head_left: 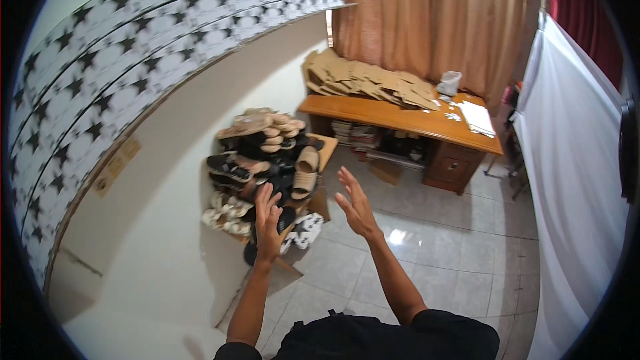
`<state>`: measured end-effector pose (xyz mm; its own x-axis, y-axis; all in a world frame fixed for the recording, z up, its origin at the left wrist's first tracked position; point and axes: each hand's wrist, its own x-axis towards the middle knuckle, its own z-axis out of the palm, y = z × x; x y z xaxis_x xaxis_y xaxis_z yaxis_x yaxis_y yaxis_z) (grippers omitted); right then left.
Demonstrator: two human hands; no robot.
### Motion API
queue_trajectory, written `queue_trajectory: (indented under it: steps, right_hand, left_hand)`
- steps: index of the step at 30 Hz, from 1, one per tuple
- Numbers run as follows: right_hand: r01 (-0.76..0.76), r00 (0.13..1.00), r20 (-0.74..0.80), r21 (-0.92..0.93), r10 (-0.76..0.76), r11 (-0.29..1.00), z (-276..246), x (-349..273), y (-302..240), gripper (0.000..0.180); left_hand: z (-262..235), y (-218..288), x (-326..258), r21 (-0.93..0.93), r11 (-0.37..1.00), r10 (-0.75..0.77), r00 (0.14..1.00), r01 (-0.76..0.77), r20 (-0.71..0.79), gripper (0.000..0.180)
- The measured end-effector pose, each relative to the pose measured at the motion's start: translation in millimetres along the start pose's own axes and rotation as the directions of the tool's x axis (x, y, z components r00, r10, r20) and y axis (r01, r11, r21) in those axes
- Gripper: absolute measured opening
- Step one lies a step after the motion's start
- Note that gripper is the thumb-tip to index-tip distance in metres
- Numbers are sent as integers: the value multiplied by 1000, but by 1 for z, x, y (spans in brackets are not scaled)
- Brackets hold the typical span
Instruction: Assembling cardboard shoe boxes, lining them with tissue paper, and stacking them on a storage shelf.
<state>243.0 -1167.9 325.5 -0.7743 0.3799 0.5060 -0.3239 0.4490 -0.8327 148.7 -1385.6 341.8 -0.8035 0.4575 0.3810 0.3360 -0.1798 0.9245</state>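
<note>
Both of my hands are raised in front of me with nothing in them. My left hand (268,223) has its fingers stretched out and covers part of a heap of shoes behind it. To its right, over the tiled floor, my right hand (355,205) is held up, fingers extended and thumb apart. The heap, on a small wooden table (327,149), includes beige slide sandals (306,172), a dark sneaker (230,167) and pale shoes (230,213) low on the left. Neither hand appears to touch any shoe.
A wooden desk (393,119) stands at the far side, bearing flattened cardboard pieces (367,80), a white bag (450,83) and white papers (477,119). A white cloth (573,160) hangs at right. Star-patterned panels (153,47) jut out along the left wall. Brown curtains (427,13) hang behind.
</note>
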Motion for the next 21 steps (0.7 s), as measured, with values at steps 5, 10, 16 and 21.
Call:
queue_trajectory:
  steps: [5, 10, 16, 21]
  right_hand:
    - [-208, 970, -127, -6, 206, 978, -86, -18, 55, 69]
    - [-259, 937, -249, -30, 244, 965, -151, -3, 86, 70]
    - [-332, 882, -357, -9, 307, 943, -209, 36, 135, 68]
    - [-389, 841, -411, -11, 351, 921, -253, 77, 200, 64]
  left_hand:
    - [92, -54, 43, -79, 994, -63, 982, 78, 180, 67]
    - [166, -100, 94, -99, 981, -127, 943, 164, 307, 67]
    - [252, -149, 172, -139, 962, -172, 918, 235, 356, 63]
    - [302, -209, 248, -169, 944, -182, 874, 283, 450, 60]
